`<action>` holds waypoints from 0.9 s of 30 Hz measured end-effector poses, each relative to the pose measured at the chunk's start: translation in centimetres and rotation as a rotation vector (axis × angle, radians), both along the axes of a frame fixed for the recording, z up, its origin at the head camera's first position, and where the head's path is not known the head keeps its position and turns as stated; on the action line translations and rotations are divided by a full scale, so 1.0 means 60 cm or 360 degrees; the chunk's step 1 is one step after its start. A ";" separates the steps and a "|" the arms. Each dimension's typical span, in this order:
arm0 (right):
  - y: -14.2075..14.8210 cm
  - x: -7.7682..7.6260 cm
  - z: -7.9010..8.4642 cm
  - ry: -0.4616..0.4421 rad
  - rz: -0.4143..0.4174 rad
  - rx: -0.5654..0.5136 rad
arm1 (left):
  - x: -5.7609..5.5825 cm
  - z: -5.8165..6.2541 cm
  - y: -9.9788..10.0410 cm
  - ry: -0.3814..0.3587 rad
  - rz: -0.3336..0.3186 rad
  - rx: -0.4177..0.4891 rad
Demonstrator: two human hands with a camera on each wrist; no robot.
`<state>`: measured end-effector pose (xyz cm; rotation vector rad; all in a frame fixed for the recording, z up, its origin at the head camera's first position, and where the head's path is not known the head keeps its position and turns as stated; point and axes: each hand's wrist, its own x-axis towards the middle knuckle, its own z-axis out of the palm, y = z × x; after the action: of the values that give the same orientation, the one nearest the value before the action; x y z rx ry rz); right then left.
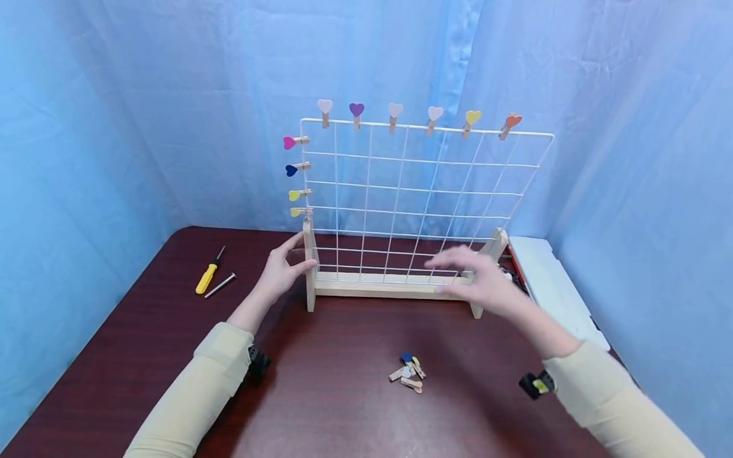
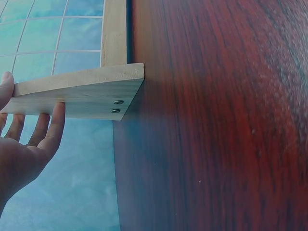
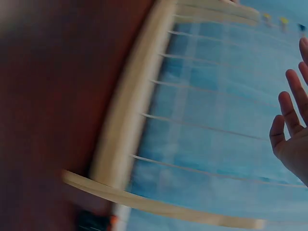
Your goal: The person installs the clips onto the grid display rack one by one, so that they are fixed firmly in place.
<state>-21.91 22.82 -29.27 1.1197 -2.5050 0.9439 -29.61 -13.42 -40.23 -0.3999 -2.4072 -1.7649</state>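
My left hand (image 1: 282,270) holds the left upright (image 1: 311,267) of a wooden stand. In the left wrist view its thumb (image 2: 6,89) lies at one edge, with the fingers (image 2: 57,127) against the outer face. A white wire grid (image 1: 395,191) stands upright in this stand. My right hand (image 1: 475,280), blurred, hovers before the grid near the right upright (image 1: 497,245); its fingers are spread and hold nothing. Heart-topped clothespins line the grid's top, among them a purple one (image 1: 357,111) and an orange one (image 1: 511,122). Others, including a pink one (image 1: 291,142), clip to its left side.
Several loose clothespins (image 1: 408,375) lie in a small pile on the dark red table (image 1: 321,394). A yellow-handled screwdriver (image 1: 207,278) and a metal bolt (image 1: 220,285) lie at left. A white panel (image 1: 555,286) is at right, and blue curtains (image 1: 229,95) hang behind.
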 end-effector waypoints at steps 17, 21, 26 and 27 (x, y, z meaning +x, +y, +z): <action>0.009 -0.013 -0.242 -0.0309 0.0510 0.0397 | -0.003 0.000 0.000 0.0013 0.0036 -0.0031; 0.004 -0.013 -0.247 -0.0341 0.0521 0.0423 | -0.003 0.000 0.000 0.0011 0.0044 -0.0034; 0.005 -0.013 -0.251 -0.0399 0.0496 0.0399 | -0.002 -0.001 0.001 0.0004 0.0040 -0.0030; 0.003 -0.010 -0.244 -0.0425 0.0493 0.0379 | -0.002 -0.001 0.001 0.0002 0.0041 -0.0033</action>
<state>-22.51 22.99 -43.93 1.5874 -2.7659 0.9414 -29.73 -13.35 -40.31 -0.3706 -2.4202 -1.7303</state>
